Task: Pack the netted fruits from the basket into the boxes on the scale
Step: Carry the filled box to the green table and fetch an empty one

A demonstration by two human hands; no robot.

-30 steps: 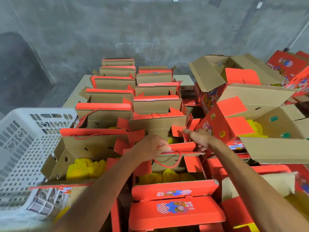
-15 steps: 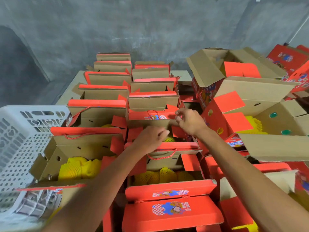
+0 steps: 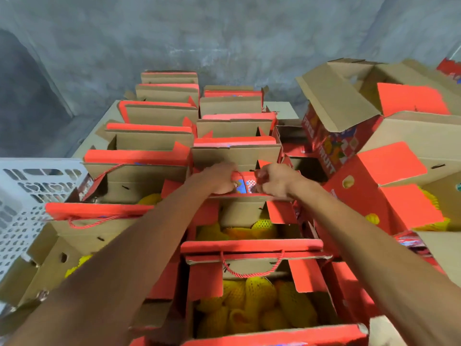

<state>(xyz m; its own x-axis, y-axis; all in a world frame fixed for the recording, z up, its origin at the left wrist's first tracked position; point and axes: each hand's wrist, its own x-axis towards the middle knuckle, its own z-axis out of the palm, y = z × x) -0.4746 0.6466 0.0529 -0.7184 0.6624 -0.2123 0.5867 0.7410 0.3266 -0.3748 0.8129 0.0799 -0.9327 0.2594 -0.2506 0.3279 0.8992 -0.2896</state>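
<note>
1. Two bare forearms reach from the bottom edge over rows of open red-and-brown cardboard gift boxes (image 3: pixel 252 290); the nearest box (image 3: pixel 274 333) holds yellow fruits in foam netting (image 3: pixel 257 308) beneath a red rope handle (image 3: pixel 252 270).
2. Beyond it, a second open box (image 3: pixel 244 216) shows more netted yellow fruits (image 3: pixel 264 227) under the wrists.
3. Left hand (image 3: pixel 219 179), fingers curled, grips the printed red lid flap (image 3: pixel 245 184) of a third box in the middle row.
4. Right hand (image 3: pixel 277 181) pinches the same flap from the other side, fingers curled round its edge, a thin red cord running between the two hands.
5. At far left, a white perforated plastic basket (image 3: pixel 27 196) stands beside open boxes with yellow netted fruit inside.
6. Farther back, two rows of upright open boxes (image 3: pixel 164 113) stand on a pale counter (image 3: pixel 282 108) against a grey concrete wall (image 3: pixel 174 33).
7. At right, larger brown cartons (image 3: pixel 399 136) with red flaps lie tilted in a heap.
</note>
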